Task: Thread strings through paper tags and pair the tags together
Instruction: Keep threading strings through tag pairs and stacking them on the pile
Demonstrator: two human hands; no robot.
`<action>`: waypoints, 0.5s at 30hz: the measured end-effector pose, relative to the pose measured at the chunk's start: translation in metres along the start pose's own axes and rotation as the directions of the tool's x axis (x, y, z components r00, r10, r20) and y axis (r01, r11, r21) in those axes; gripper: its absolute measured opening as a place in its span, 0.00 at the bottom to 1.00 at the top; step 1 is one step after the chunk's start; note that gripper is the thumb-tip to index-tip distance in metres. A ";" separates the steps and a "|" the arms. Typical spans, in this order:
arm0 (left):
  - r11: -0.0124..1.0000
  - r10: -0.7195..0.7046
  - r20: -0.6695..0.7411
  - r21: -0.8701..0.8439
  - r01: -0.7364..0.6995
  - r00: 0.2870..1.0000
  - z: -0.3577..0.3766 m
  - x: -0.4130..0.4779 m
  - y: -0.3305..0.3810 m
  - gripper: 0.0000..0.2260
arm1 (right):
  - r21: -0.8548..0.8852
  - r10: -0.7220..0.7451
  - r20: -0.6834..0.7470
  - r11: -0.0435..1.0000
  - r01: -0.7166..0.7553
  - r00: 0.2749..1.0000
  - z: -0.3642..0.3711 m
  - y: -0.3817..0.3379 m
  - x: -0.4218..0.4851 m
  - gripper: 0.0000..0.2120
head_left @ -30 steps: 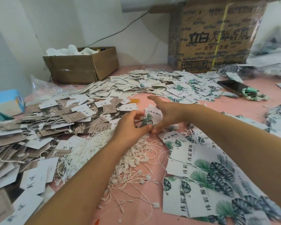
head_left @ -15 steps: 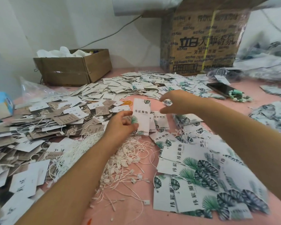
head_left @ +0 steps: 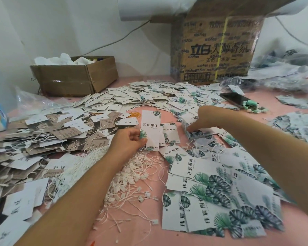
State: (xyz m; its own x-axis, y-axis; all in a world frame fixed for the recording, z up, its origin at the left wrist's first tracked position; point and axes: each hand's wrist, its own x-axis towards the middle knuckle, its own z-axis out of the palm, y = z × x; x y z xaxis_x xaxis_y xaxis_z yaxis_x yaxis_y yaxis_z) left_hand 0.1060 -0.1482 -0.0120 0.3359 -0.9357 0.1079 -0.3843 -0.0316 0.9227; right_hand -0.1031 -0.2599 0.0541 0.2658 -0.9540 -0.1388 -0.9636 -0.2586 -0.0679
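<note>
Pink bench (head_left: 167, 235) against a white wall (head_left: 60, 23), head view. A second ago both hands met over one tag; my feed now shows them parted. The left hand (head_left: 130, 141) grips a tall white paper tag with green leaf print (head_left: 150, 128) upright by its lower left side, thumb and fingers clamped on it, near the bench centre. The right hand (head_left: 205, 118) has dropped from beside the tag's top to a small stack of leaf-print tags (head_left: 198, 134) just to the right. Its fingers curl down onto the stack, but I cannot tell whether they have pinched a tag. I judge this to be the fetching of a partner tag: pairing is under way and threading not yet begun for this pair, since I see no string in either hand. A heap of white loop strings (head_left: 132, 180) lies near, below the left hand. A pile of brown kraft tags (head_left: 69, 134) covers the left side, and loose leaf-print tags (head_left: 217, 192) fan out at lower right. Behind stand a small open cardboard box (head_left: 75, 79) and a large printed carton (head_left: 215, 50); a black phone (head_left: 235, 100) touches green beads (head_left: 254, 108).
</note>
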 end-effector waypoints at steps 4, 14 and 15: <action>1.000 -0.017 0.012 0.001 0.017 1.000 0.000 0.000 -0.001 0.17 | -0.030 -0.025 -0.019 0.999 0.024 1.000 0.001 -0.006 -0.002 0.19; 0.996 0.004 0.037 -0.091 0.000 0.999 0.000 0.000 -0.001 0.10 | -0.031 -0.031 0.015 0.999 0.031 0.999 -0.004 -0.012 -0.007 0.17; 0.995 0.009 0.037 -0.098 -0.005 0.999 -0.001 -0.001 -0.001 0.11 | -0.019 -0.029 0.016 0.999 0.030 0.999 -0.004 -0.012 -0.007 0.16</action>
State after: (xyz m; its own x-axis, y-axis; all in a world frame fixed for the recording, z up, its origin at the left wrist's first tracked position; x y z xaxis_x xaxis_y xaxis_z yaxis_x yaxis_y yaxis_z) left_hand 0.1064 -0.1474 -0.0124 0.3001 -0.9485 0.1018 -0.2998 0.0076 0.9540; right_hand -0.0941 -0.2505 0.0601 0.2943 -0.9435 -0.1523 -0.9557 -0.2895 -0.0535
